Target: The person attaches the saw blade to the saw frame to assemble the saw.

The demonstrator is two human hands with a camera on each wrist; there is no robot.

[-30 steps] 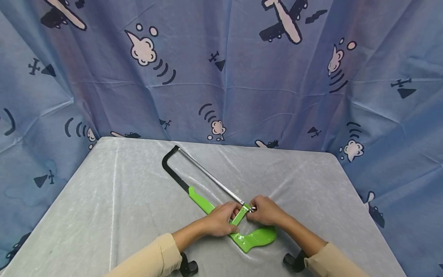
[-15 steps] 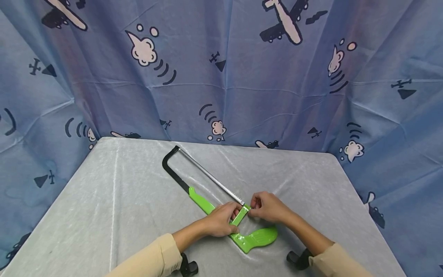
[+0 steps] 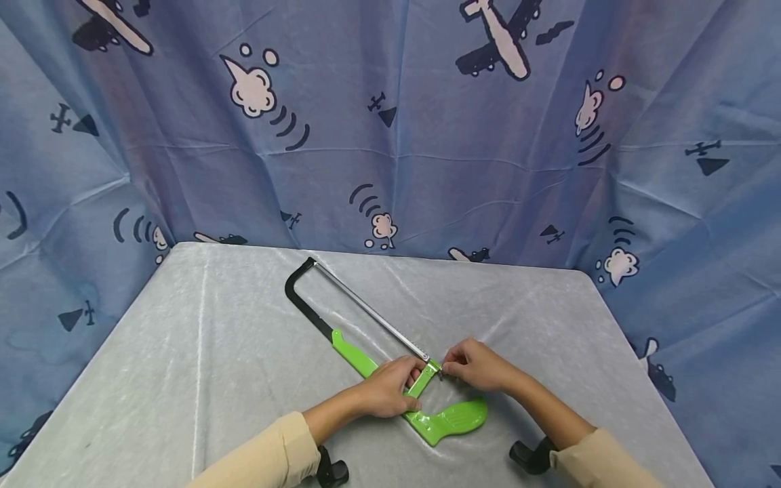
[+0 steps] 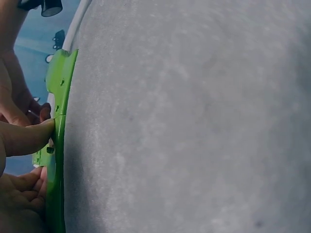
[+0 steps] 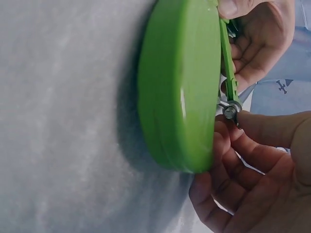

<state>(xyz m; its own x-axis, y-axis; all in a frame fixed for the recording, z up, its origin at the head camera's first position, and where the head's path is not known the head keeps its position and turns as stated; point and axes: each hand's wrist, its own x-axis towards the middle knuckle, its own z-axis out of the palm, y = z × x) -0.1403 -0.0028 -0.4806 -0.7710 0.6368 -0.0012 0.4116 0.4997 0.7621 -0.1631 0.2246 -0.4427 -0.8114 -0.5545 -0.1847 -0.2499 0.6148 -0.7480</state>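
A hacksaw with a green and black frame [image 3: 354, 354] lies slantwise on the table in the head view, its blade [image 3: 372, 312] towards the far side. My left hand [image 3: 386, 390] grips the green frame near the handle [image 3: 457, 417]; in the left wrist view the thumb [image 4: 31, 138] presses on the frame's edge. At the blade's near end, my right hand [image 3: 478, 366] pinches a small metal wing nut [image 5: 229, 112] between thumb and fingers. The green handle fills the middle of the right wrist view and covers part of the right fingers.
A grey cloth covers the table [image 3: 140, 379]. Behind it hangs a blue curtain [image 3: 427, 190] printed with planes. Black wrist mounts [image 3: 529, 457] show beneath both sleeves.
My right fingers have shifted about the wing nut, and the right forearm has moved slightly right. The left hand and the hacksaw stay put.
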